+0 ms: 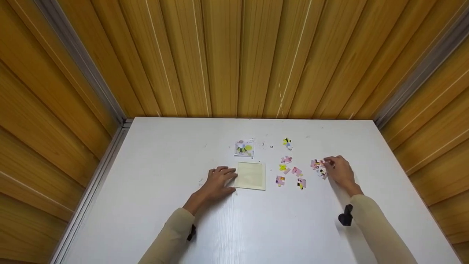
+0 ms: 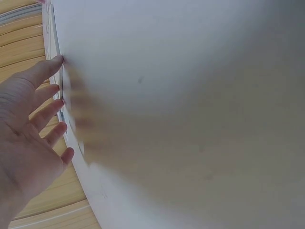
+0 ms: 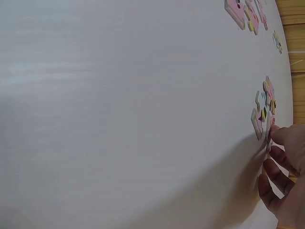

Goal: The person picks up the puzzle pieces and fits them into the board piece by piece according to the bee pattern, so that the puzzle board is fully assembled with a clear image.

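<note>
At the left edge of a cream square puzzle tray (image 1: 250, 175), my left hand (image 1: 218, 182) lies with fingers spread, fingertips right at the rim. The left wrist view shows that hand (image 2: 33, 119) with its fingers extended along the tray's edge. On the right, my right hand (image 1: 341, 170) is over a small cluster of pink jigsaw pieces (image 1: 315, 164). Its thumb and forefinger pinch a puzzle piece (image 3: 269, 133) in the right wrist view, partly hidden by the fingers. Other jigsaw pieces (image 3: 258, 123) lie close beside the thumb.
Between tray and right hand lie several loose pieces, among them a pink one (image 1: 296, 171) and a yellow one (image 1: 283, 167). A yellow-and-black piece (image 1: 287, 141) sits farther back. Behind the tray is a square bee picture (image 1: 244, 148). Wooden panels (image 1: 220, 58) wall the white table (image 1: 165, 146).
</note>
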